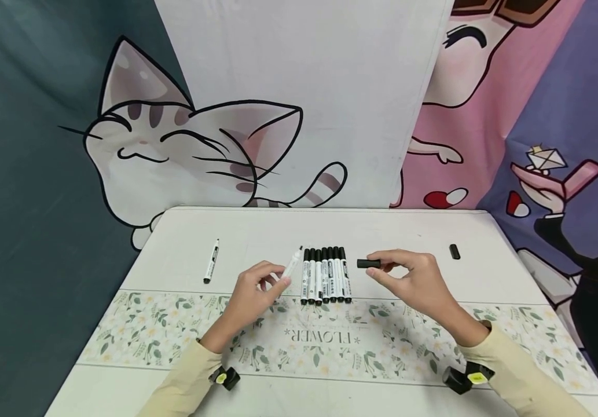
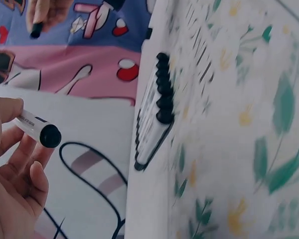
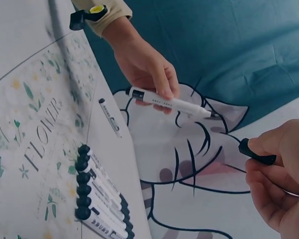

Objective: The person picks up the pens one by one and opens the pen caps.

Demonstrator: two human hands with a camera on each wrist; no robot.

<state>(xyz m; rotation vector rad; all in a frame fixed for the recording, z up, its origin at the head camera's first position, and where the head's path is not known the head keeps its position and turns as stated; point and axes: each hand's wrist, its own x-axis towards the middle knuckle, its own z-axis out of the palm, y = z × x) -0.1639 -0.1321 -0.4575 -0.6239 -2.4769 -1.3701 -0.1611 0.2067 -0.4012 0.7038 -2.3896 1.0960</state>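
Note:
My left hand (image 1: 258,289) pinches an uncapped white marker (image 1: 292,263), its dark tip pointing up and away. In the right wrist view the bare tip of that marker (image 3: 179,104) shows clearly. To the right, my right hand (image 1: 414,277) pinches a black marker cap (image 1: 368,263) between thumb and fingers, apart from the marker. Between the two hands several capped markers (image 1: 325,275) lie side by side on the table in a row. Another marker (image 1: 212,262), without its cap, lies alone left of my left hand.
A second black cap (image 1: 454,251) lies at the right on the white table (image 1: 184,243). A flowered strip (image 1: 325,353) with the word FLOWER crosses the table. Behind the far edge hangs a cloth (image 1: 361,87) with cartoon cats.

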